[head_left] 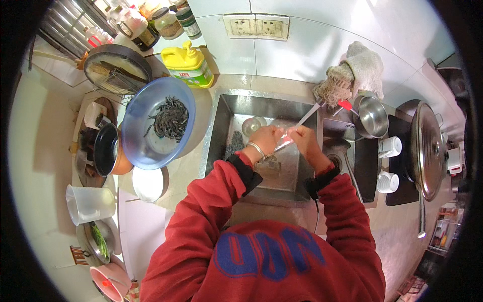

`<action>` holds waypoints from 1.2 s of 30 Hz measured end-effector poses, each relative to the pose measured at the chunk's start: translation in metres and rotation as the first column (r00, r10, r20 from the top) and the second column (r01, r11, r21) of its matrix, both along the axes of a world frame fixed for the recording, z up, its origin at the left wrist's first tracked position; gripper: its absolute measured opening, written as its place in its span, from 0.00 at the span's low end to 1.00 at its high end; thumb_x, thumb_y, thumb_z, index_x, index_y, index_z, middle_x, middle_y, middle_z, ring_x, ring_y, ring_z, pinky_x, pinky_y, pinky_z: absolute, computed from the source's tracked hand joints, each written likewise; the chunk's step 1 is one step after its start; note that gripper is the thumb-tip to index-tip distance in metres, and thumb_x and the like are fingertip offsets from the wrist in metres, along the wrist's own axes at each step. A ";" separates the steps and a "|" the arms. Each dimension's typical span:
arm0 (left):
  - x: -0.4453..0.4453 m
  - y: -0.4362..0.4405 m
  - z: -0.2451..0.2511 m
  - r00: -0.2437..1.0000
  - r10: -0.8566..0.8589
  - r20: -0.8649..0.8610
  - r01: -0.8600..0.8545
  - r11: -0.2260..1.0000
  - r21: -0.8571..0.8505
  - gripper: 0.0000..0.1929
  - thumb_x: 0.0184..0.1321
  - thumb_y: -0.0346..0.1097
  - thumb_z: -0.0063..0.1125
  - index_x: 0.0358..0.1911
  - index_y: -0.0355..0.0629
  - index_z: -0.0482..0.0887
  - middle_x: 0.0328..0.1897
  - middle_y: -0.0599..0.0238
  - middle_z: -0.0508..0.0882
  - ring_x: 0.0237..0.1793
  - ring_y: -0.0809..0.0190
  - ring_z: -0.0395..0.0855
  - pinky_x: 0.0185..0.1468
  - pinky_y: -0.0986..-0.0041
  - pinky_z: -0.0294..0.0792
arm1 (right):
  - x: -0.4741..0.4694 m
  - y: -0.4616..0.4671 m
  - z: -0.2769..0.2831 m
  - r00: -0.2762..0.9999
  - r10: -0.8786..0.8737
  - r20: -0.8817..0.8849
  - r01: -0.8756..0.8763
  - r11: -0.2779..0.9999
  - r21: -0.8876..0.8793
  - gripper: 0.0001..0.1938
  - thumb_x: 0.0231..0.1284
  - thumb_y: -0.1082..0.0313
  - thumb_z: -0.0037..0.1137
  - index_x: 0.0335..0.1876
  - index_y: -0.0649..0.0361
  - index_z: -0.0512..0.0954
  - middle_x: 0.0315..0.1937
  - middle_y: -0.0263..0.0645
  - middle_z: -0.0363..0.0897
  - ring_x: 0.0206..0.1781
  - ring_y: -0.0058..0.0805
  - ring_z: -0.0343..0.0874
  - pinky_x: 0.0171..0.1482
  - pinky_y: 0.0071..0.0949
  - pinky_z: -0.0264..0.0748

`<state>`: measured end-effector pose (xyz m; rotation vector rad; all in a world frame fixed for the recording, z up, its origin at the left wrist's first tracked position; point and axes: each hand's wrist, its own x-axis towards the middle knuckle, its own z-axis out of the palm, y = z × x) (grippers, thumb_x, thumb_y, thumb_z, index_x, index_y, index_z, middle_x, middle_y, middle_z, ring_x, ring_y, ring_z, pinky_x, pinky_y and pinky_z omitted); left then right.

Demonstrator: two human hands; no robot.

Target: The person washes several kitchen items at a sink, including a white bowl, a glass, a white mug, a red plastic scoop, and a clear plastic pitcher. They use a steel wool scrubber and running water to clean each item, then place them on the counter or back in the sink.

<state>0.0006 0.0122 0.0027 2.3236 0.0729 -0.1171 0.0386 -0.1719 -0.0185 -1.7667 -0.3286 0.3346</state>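
Observation:
Over the larger steel sink basin (260, 104), my left hand (263, 140) and my right hand (304, 142) are close together. Both grip a shiny piece of clear plastic film (285, 141) with a red patch, stretched between their fingers. A metal bracelet (257, 150) circles my left wrist. The faucet spout (309, 114) slants down from the upper right to just above my hands. Behind my left hand, a round pale object (250, 126) sits in the basin. A dark mesh-like piece (236, 142) lies at its left side. Below my hands, a blurred object on the basin floor cannot be made out.
A blue plastic basin (137, 137) holding dark, thin creatures, perhaps loaches, stands left. Behind it is a yellow detergent jug (185, 62). The smaller sink contains a ladle (349, 166). Right are a steel pot (371, 117), white mugs (390, 146) and a lidded pan (430, 151).

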 end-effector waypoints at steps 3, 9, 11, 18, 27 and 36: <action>0.001 0.009 -0.008 0.997 0.026 -0.076 -0.032 0.997 -0.077 0.27 0.67 0.56 0.42 0.29 0.37 0.84 0.29 0.45 0.83 0.35 0.41 0.82 0.41 0.57 0.71 | 0.000 -0.001 -0.024 0.996 -0.068 0.060 0.069 0.998 -0.006 0.09 0.63 0.67 0.51 0.32 0.64 0.78 0.24 0.28 0.75 0.29 0.15 0.71 0.30 0.20 0.66; -0.004 0.048 -0.027 0.991 0.003 -0.132 0.027 0.975 0.222 0.26 0.65 0.54 0.44 0.23 0.40 0.86 0.29 0.43 0.83 0.35 0.39 0.82 0.44 0.55 0.71 | -0.022 0.006 -0.064 0.952 0.292 -0.088 -0.288 0.764 -0.577 0.11 0.56 0.65 0.56 0.39 0.65 0.78 0.38 0.53 0.80 0.43 0.47 0.81 0.44 0.39 0.76; -0.007 0.060 -0.023 0.980 -0.053 -0.190 0.112 0.943 0.313 0.26 0.65 0.54 0.44 0.23 0.40 0.87 0.29 0.43 0.83 0.35 0.40 0.82 0.44 0.54 0.71 | -0.033 0.021 -0.070 0.898 0.421 -0.128 -0.379 0.593 -0.711 0.13 0.56 0.66 0.55 0.46 0.62 0.77 0.45 0.54 0.79 0.49 0.49 0.79 0.49 0.42 0.75; -0.043 0.098 0.008 0.965 0.071 -0.251 -0.074 0.997 -0.003 0.24 0.63 0.52 0.49 0.22 0.40 0.87 0.13 0.59 0.78 0.19 0.58 0.76 0.27 0.66 0.67 | -0.041 0.063 -0.120 0.808 0.563 -0.173 -0.461 0.422 -0.781 0.24 0.56 0.69 0.50 0.61 0.62 0.69 0.57 0.52 0.74 0.63 0.49 0.70 0.65 0.43 0.67; -0.088 0.112 0.015 0.744 0.197 -0.639 -0.612 0.584 -0.533 0.20 0.69 0.48 0.48 0.25 0.41 0.79 0.14 0.75 0.66 0.13 0.72 0.59 0.19 0.78 0.53 | -0.038 0.071 -0.156 0.717 0.560 -0.416 -0.594 0.179 -0.784 0.25 0.64 0.64 0.41 0.67 0.57 0.64 0.66 0.49 0.65 0.68 0.49 0.64 0.68 0.45 0.60; -0.110 0.103 0.006 0.686 0.225 -0.692 -0.725 0.290 -0.624 0.16 0.71 0.46 0.44 0.28 0.44 0.72 0.13 0.76 0.61 0.14 0.70 0.58 0.21 0.76 0.52 | -0.039 0.053 -0.164 0.788 0.449 -0.421 -0.586 0.341 -0.735 0.25 0.62 0.56 0.49 0.61 0.62 0.70 0.64 0.53 0.68 0.67 0.51 0.66 0.68 0.45 0.62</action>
